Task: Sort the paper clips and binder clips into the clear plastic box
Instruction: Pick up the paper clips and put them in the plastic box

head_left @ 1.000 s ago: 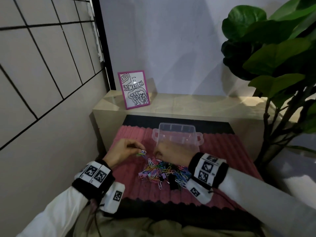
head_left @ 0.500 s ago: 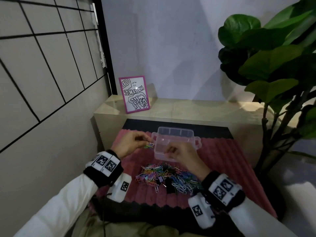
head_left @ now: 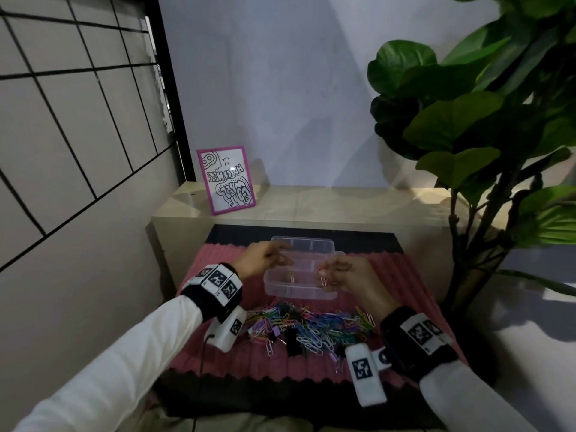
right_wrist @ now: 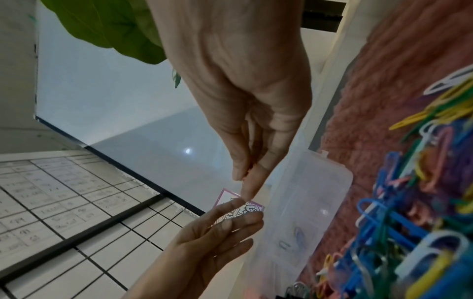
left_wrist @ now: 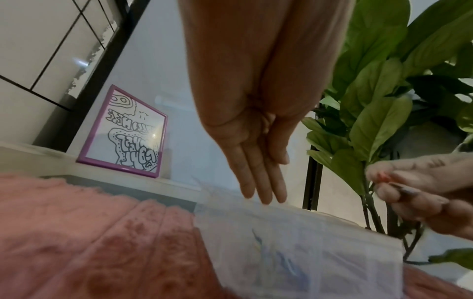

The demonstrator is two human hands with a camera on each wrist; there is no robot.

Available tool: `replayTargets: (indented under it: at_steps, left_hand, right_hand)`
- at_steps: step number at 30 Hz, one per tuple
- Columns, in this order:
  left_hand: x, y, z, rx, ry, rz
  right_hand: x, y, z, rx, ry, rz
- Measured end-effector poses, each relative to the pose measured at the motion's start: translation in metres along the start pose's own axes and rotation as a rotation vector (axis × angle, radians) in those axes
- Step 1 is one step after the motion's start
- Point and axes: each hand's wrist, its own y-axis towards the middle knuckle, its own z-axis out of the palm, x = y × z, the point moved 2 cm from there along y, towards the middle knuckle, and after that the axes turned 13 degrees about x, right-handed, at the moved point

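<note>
The clear plastic box sits on the pink mat beyond a pile of coloured paper clips mixed with black binder clips. My left hand hovers over the box's left side with straight fingers and holds nothing. A few clips lie inside the box. My right hand pinches a pink paper clip above the box's right part. The right wrist view shows that pinch, the box and my left hand.
A pink-framed drawing leans on the beige ledge behind the mat. A large leafy plant stands at the right. A tiled wall runs close along the left. The pink mat ends in a dark strip near me.
My left hand carried its clips from the pile's left edge over the box and let them go. My right hand lifted a pink clip from the pile up to the box.
</note>
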Motion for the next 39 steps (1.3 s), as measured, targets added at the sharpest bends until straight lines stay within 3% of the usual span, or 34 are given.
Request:
replayTargets:
  at_steps: [4,7,14,17,20,24,31,39]
  left_hand:
    - [0.013,-0.028,-0.018,-0.115,-0.047,0.047]
    - [0.031,-0.053,-0.023,-0.145,0.076,-0.026]
    - [0.059,-0.081,-0.001,0.025,0.329,-0.186]
    - [0.056,-0.077,0.011,0.054,0.352,-0.183]
    - [0.048,-0.066,0.023,0.123,0.409,-0.220]
    - [0.047,-0.057,0.027,0.110,0.384,-0.264]
    - [0.059,-0.065,0.020,0.058,0.258,-0.248]
    - [0.052,-0.080,0.008,0.054,-0.128,-0.108]
  right_hand:
    - [0.013,0.026,0.009,0.031,-0.247,0.011]
    - [0.021,0.047,0.022,0.051,-0.446,0.025]
    - [0.018,0.063,0.055,0.163,-0.961,-0.004]
    - [0.020,0.052,0.068,0.174,-1.114,-0.163]
    - [0.014,0.041,0.087,0.348,-1.143,-0.227]
    - [-0.008,0.037,0.108,0.595,-1.267,-0.112]
    - [-0.010,0.035,0.103,0.512,-1.251,-0.089]
    - [0.007,0.030,0.070,0.378,-0.712,-0.021]
